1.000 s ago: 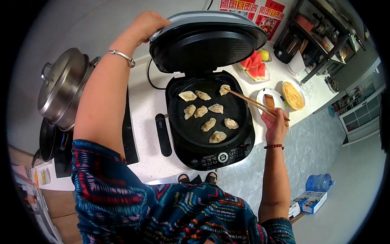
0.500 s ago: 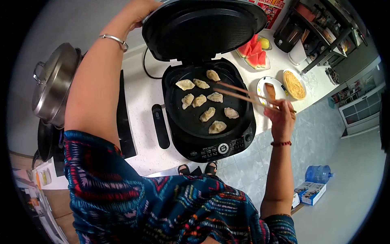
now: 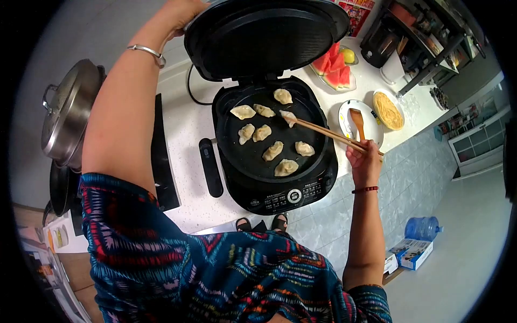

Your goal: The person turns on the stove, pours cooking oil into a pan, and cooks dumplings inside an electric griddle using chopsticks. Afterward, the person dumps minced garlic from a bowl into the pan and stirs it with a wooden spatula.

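Observation:
My left hand (image 3: 183,13) grips the edge of the raised black lid (image 3: 264,37) of an electric griddle, its fingertips partly hidden. Several pale dumplings lie on the round black pan (image 3: 258,169). With my right hand (image 3: 366,160) I hold wooden chopsticks (image 3: 328,132), closed in a pinch. Their tips are at a dumpling (image 3: 288,118) right of the pan's middle, which looks tilted between them. Another dumpling (image 3: 283,96) sits near the back of the pan.
Right of the griddle are a plate with a wooden spatula (image 3: 358,123), a bowl of yellowish food (image 3: 388,110) and watermelon slices (image 3: 338,70). A dark shelf (image 3: 431,48) stands behind them. A steel pot (image 3: 75,107) stands at the left.
The chopsticks left the back dumpling, opened, then closed on the one right of the middle, which has shifted and tilted. The lid appears higher and farther left in view, with my left hand on it.

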Action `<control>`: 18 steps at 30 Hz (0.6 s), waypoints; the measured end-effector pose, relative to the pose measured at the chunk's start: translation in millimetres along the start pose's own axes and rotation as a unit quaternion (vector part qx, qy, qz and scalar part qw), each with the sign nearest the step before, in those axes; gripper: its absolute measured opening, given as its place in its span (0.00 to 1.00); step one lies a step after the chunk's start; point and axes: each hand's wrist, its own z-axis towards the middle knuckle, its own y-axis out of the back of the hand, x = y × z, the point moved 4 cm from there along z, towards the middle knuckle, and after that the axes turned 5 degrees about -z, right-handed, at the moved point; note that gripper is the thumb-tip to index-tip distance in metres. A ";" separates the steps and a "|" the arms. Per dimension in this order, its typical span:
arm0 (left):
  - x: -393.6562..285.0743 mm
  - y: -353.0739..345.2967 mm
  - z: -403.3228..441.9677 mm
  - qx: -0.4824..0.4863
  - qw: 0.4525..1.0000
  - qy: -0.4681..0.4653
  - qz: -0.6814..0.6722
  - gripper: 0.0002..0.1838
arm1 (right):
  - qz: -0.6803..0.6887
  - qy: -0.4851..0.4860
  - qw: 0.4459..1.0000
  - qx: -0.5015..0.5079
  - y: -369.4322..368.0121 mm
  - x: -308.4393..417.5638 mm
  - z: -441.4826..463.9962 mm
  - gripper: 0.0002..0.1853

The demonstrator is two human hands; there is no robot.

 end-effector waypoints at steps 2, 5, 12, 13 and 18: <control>0.8 0.7 -0.4 -0.008 1.000 0.004 -0.010 0.12 | -0.003 -0.009 1.000 -0.024 5.9 2.4 6.9 0.14; 0.6 -0.3 3.3 0.008 0.999 -0.019 0.034 0.13 | -0.027 0.000 0.998 -0.054 9.8 11.8 7.6 0.14; 18.6 -3.6 11.6 0.051 0.995 -0.049 -0.077 0.08 | -0.105 0.086 0.991 0.016 -12.8 42.4 -11.7 0.16; 18.3 -2.9 12.4 0.050 0.995 -0.050 -0.077 0.08 | -0.114 0.100 0.988 0.026 -18.3 39.5 -15.0 0.16; 10.0 -1.5 1.7 0.032 0.997 -0.024 -0.058 0.06 | -0.141 0.117 0.981 0.054 -33.7 26.5 -13.9 0.15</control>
